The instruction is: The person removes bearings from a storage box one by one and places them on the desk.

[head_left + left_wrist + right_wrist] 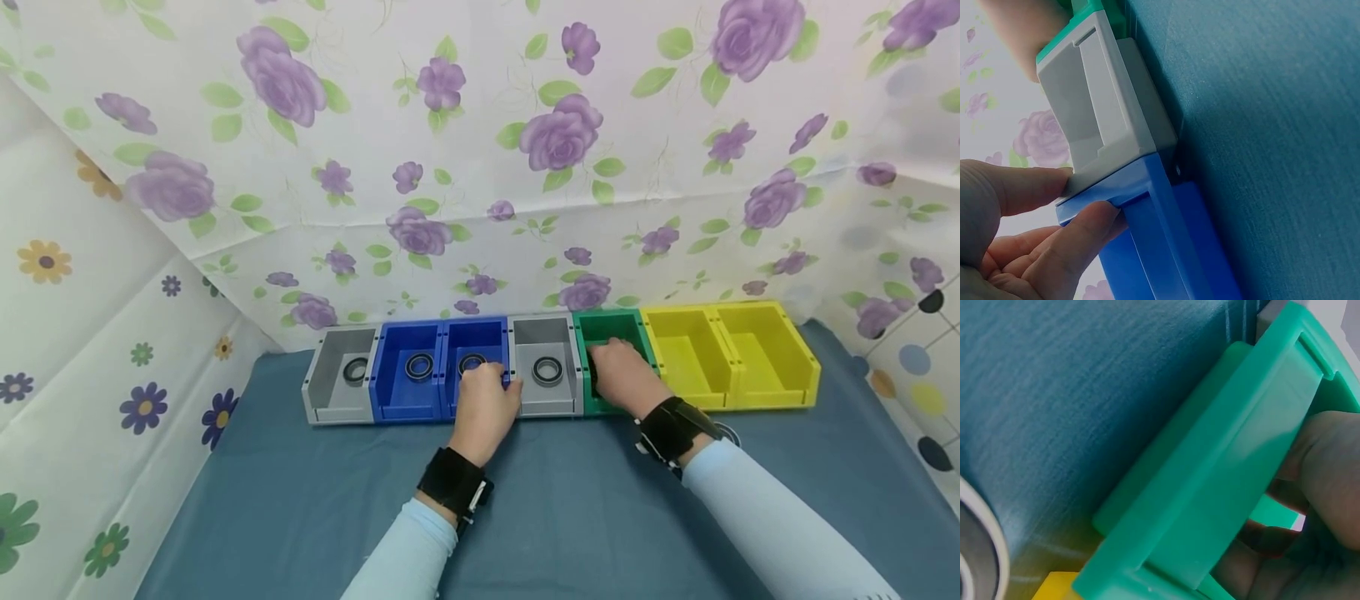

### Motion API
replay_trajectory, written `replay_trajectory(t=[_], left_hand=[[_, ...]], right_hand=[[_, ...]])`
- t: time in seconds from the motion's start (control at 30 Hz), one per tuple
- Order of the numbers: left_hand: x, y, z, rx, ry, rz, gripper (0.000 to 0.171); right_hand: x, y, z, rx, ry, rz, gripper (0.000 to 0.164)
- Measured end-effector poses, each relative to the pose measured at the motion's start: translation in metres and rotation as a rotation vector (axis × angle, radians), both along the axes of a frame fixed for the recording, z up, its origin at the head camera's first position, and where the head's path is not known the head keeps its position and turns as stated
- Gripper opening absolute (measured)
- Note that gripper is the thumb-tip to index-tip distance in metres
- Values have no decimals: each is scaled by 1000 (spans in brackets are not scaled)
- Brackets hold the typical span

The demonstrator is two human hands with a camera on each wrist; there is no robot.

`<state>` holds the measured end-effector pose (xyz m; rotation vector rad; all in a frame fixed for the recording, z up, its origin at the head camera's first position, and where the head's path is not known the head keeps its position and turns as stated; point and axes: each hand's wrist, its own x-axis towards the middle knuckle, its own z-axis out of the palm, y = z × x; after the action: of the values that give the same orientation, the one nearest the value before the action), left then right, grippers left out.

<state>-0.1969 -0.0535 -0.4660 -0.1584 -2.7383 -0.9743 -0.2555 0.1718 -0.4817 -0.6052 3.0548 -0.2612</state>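
My left hand (483, 408) pinches the adjoining front walls of a blue bin (1147, 219) and the grey bin (1110, 94) beside it, with fingertips on either side of the seam. My right hand (626, 377) reaches down into the green bin (611, 322), fingers curled behind its front wall. At those fingers the dark edge of a ball bearing (593, 371) shows, mostly hidden by the hand. Ball bearings lie flat in the middle grey bin (547, 371), in both blue bins and in the grey bin (322, 375) at the left end.
Two yellow bins (690, 350) close the right end of the row. On the blue tabletop (562, 500) another ball bearing (727, 432) lies in front of them, partly behind my right wrist. A flowered curtain (480, 167) hangs right behind the bins.
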Motion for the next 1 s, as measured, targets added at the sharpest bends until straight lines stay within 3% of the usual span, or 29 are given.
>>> replay_trajectory(t=[0.1, 0.33, 0.73, 1.0], left_hand=[[0, 0, 1, 0, 1, 0, 32], [1, -1, 0, 1, 4, 3, 32], [2, 0, 0, 27, -5, -1, 28], [2, 0, 2, 28, 5, 10, 30]], right_hand=[[1, 2, 0, -24, 2, -15, 5], [6, 4, -1, -52, 13, -20, 17], [17, 5, -3, -70, 20, 0, 18], [20, 4, 7, -51, 64, 19, 19]])
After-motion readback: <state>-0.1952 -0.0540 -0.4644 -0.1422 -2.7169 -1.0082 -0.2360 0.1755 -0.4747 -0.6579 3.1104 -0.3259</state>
